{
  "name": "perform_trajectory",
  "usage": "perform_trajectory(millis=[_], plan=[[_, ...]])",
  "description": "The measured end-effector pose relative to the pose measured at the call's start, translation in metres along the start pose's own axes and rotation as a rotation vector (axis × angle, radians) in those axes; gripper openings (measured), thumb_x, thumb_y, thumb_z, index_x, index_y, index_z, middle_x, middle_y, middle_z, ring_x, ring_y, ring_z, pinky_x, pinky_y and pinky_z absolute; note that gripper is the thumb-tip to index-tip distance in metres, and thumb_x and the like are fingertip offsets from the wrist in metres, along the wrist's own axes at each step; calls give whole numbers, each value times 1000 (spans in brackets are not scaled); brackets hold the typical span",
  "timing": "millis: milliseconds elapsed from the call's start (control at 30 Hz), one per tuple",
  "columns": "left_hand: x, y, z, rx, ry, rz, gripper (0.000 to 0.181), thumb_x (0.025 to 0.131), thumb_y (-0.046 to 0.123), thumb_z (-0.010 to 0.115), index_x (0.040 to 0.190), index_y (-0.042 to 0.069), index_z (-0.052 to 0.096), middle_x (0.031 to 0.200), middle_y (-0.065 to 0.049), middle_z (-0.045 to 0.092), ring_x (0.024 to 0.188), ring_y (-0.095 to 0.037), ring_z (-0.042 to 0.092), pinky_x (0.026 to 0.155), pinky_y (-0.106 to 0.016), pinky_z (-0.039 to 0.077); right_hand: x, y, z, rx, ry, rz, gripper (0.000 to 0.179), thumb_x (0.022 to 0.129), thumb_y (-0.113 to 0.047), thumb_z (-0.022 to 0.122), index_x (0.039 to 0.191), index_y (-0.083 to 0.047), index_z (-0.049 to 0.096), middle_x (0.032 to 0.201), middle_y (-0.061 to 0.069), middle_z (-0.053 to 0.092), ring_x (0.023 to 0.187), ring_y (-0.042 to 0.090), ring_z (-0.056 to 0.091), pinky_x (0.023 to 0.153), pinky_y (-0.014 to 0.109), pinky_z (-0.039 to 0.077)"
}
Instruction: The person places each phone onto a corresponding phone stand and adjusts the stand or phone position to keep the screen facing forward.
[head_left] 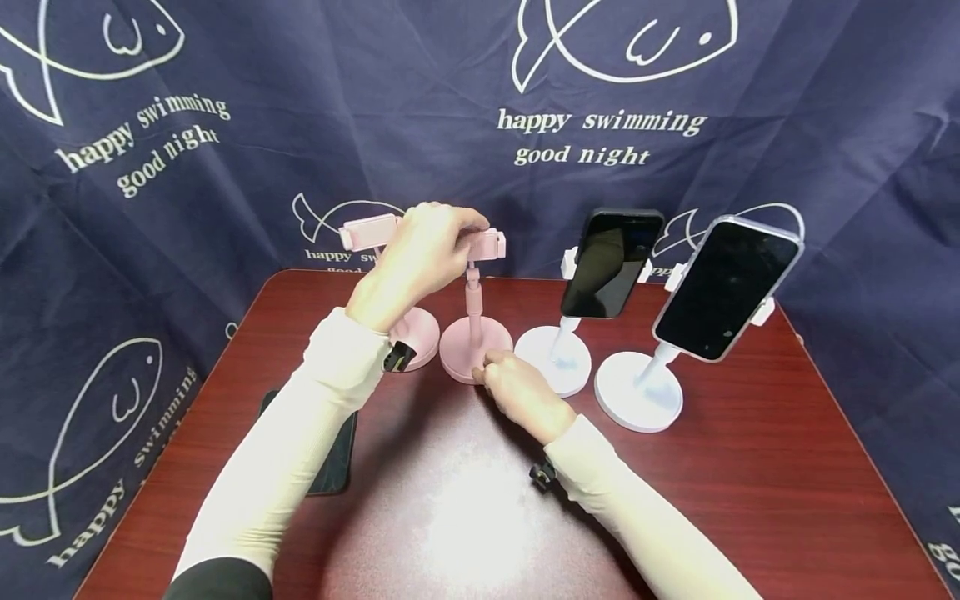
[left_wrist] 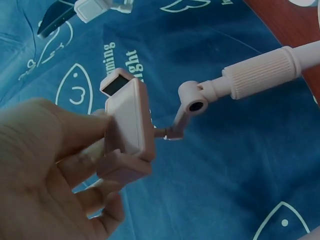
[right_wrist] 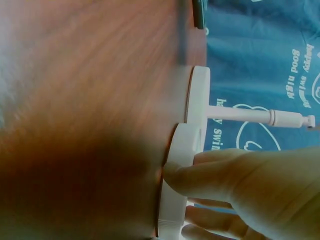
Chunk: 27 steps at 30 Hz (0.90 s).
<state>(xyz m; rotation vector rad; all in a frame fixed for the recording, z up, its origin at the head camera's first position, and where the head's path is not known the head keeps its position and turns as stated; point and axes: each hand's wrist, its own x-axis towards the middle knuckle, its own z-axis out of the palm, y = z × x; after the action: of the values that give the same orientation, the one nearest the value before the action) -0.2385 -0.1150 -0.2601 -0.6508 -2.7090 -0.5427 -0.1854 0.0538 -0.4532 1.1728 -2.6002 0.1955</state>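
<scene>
A pink phone stand (head_left: 474, 300) stands upright between my two hands. My left hand (head_left: 427, 254) holds its clamp head (left_wrist: 131, 120), thumb at the front face and fingers around the lower end in the left wrist view. Down at the stand's round base (head_left: 459, 352), my right hand (head_left: 521, 392) grips the rim, with the thumb on the edge in the right wrist view. To the left is a second pink phone stand (head_left: 371, 233), partly hidden behind my left hand and wrist. No phone sits in either pink clamp.
Two white stands (head_left: 637, 392) on the right each hold a phone: a black one (head_left: 613, 262) and one with a pale edge (head_left: 727, 287). A dark phone (head_left: 337, 458) lies under my left forearm on the red-brown table (head_left: 787, 467). Behind hangs a navy printed cloth (head_left: 450, 92).
</scene>
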Motion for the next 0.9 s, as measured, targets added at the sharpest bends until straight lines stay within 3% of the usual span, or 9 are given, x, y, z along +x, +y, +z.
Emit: perform_trajectory(millis=[167, 200, 300, 600, 900], plan=[[-2, 1, -2, -52, -58, -29, 25, 95, 0, 65, 115, 10, 77, 108, -5, 77, 100, -22, 71, 95, -37, 54, -2, -5, 4, 41, 75, -41, 19, 80, 5, 75, 82, -13, 71, 77, 7, 59, 68, 28, 60, 60, 33, 53], [-2, 1, -2, -59, -60, -33, 25, 96, 0, 64, 115, 9, 77, 108, -5, 77, 101, -22, 71, 95, -37, 54, -3, -1, 15, 54, 95, -41, 17, 84, 2, 73, 84, -15, 71, 78, 5, 59, 69, 27, 60, 61, 33, 53], [-4, 1, -1, -63, -54, -31, 26, 95, -2, 64, 114, 10, 77, 108, -4, 77, 100, -21, 71, 94, -36, 55, -4, -3, 17, 91, 118, -35, 16, 84, 3, 72, 83, -14, 71, 78, 6, 58, 69, 29, 59, 61, 37, 53], [-5, 1, 7, -48, -23, 21, 28, 97, -2, 60, 115, 9, 77, 107, -5, 78, 97, -25, 72, 93, -37, 55, -10, -11, 7, 4, 63, -9, 11, 86, -3, 74, 90, -13, 73, 83, 8, 59, 74, 31, 58, 65, 38, 52], [-11, 2, 7, -72, 15, 67, 22, 101, 5, 62, 118, 6, 76, 111, -7, 78, 100, -30, 68, 96, -41, 51, -13, -12, 6, 96, 93, -3, 11, 88, -1, 73, 94, -10, 70, 85, 8, 60, 76, 33, 58, 70, 42, 51]])
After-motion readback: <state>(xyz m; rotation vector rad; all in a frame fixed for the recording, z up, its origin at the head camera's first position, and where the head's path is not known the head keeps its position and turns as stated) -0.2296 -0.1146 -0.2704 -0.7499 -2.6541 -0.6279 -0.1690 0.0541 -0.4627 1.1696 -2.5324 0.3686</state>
